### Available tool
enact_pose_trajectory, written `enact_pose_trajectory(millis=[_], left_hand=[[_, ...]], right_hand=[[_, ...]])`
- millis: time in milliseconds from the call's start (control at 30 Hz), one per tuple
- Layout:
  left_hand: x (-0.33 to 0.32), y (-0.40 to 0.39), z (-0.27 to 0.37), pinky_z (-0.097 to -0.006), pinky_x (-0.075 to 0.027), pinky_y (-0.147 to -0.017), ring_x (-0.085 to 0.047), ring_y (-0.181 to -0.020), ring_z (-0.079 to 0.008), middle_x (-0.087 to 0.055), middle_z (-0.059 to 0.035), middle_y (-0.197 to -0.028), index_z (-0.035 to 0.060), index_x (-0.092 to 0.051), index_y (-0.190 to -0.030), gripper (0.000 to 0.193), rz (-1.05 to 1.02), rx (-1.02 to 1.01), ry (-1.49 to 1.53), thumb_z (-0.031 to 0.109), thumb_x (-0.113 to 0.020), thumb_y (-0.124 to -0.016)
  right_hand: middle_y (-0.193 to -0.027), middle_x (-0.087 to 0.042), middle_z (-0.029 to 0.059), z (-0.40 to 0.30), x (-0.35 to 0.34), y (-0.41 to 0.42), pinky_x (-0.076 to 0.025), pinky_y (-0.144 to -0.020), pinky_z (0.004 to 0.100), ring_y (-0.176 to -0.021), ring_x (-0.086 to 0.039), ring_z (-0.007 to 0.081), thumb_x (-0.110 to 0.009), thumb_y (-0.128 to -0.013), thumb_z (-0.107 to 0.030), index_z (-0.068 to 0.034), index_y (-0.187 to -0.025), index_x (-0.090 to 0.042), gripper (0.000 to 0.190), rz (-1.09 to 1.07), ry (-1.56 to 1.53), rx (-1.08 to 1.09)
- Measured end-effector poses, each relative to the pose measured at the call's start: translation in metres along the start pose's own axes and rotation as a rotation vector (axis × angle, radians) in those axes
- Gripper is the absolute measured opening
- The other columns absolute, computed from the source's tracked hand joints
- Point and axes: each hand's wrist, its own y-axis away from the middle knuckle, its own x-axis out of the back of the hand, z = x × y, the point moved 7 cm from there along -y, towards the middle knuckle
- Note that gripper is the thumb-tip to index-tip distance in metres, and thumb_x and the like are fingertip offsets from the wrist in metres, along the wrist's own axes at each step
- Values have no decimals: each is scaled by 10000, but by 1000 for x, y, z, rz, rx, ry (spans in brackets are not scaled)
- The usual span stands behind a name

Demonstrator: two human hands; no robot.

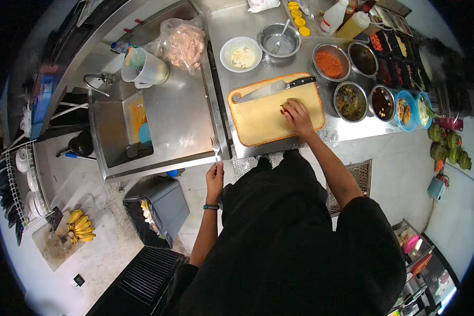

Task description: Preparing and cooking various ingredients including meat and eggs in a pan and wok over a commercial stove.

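Note:
My left hand (214,179) grips the handle of a metal fork (215,147), its tines pointing away from me beside the front edge of the steel sink counter. Over the right half of a cream cutting board (256,122) with an orange-brown rim, my right hand (299,118) has its fingers curled around a small reddish-brown piece (283,110), mostly covered by the fingers. A chef's knife (262,91) with a black handle lies along the board's far side. Behind the board are a white bowl (241,54) of pale creamy food and a steel bowl (279,40) with another fork.
Steel bowls of orange-red paste (328,64) and dark sauces (382,103) stand right of the board, with blue bowls (406,111) beyond. Left are a sink (118,126), a plastic jug (156,71) and a bag of raw meat (185,43). A grey bin (166,209) stands below.

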Motion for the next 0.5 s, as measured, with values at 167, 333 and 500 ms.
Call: enact_pose_trajectory(millis=[167,333,500], left_hand=[[8,2,3,-213,-230,-462,-268,-526,-33,-320,74,-565,64,-422,-628,341,-34,61,-7,260,-479,-901],[18,0,2,-216,-235,-462,-273,-530,-36,-325,73,-568,56,-430,-627,340,-39,60,6,252,-482,-900],[24,-7,-3,-208,-246,-440,-289,-501,-34,-339,70,-554,67,-431,-632,335,-20,-11,-56,262,-482,-899]], right_hand=[[-1028,-494,173,15,32,-3,-431,-805,372,-927,-509,329,-591,-764,-136,-3,-1036,-522,311,47,-37,-102],[-987,-485,169,16,23,15,-440,-775,373,-917,-511,334,-638,-732,-138,-5,-1102,-473,426,-231,151,-334],[-961,-479,169,29,0,32,-448,-728,373,-873,-513,344,-646,-715,-88,-5,-1102,-461,436,-107,54,-436]])
